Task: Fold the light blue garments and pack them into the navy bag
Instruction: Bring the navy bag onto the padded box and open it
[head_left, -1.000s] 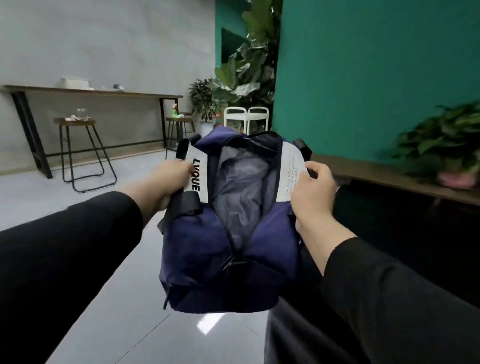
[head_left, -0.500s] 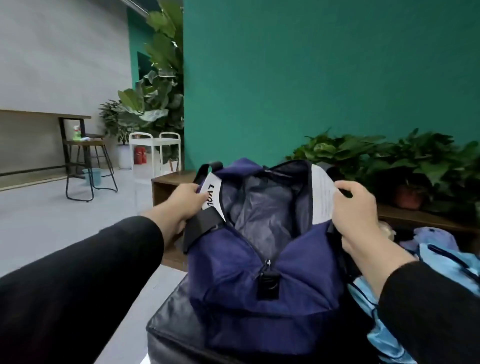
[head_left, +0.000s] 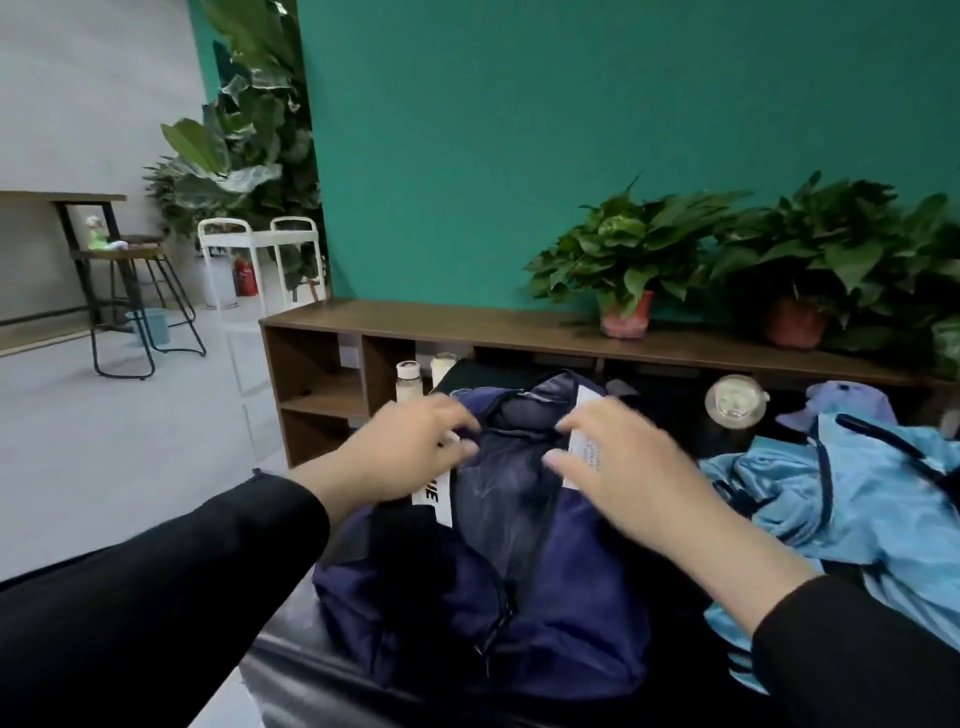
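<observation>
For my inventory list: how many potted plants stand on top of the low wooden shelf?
2 clearly: one potted plant mid-shelf, another further right. A further plant may be cut off at the right edge.

Both hands' fingers (head_left: 457, 421) are motion-blurred. The left hand (head_left: 400, 457) hides part of the white label (head_left: 434, 493); the blue garments (head_left: 857, 499) run off-frame right.

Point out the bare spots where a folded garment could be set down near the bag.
Free: the wooden shelf top between its left end and the potted plant. Crowded: the black surface, taken by the navy bag, with the light blue garments piled to its right.
</observation>
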